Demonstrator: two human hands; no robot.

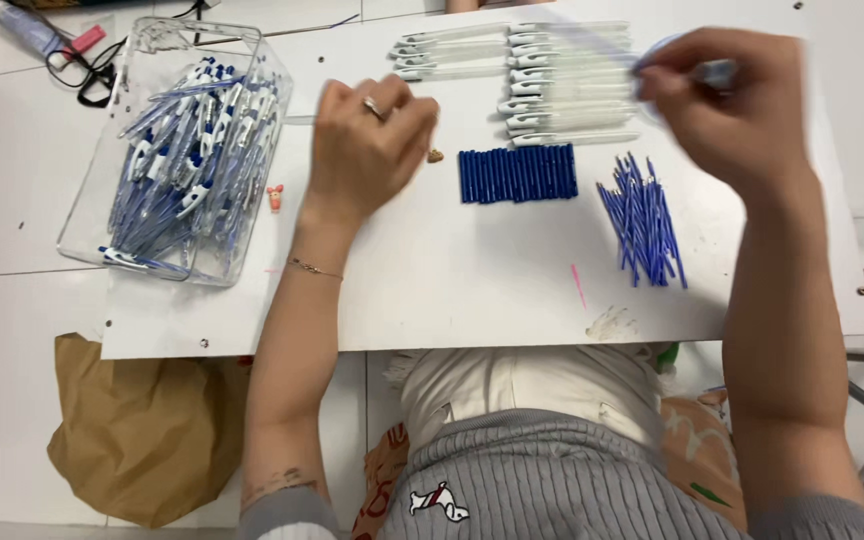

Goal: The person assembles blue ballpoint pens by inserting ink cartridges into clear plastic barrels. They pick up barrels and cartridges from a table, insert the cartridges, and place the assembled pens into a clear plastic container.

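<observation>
My left hand [367, 140] rests on the white board [472, 270], fingers curled over a thin clear pen part that sticks out to its left. My right hand [737, 95] is raised at the far right, blurred, pinching a small bluish pen piece between its fingertips. Between the hands lie rows of white pen barrels [542, 75]. In front of them sits a neat row of dark blue grip sleeves [517, 173]. A loose heap of blue ink refills [644, 220] lies below my right hand.
A clear plastic bin [177, 150] full of assembled blue and white pens stands at the left. A brown paper bag [142, 430] lies on the floor. Black cables and a marker [62, 45] sit at the top left corner.
</observation>
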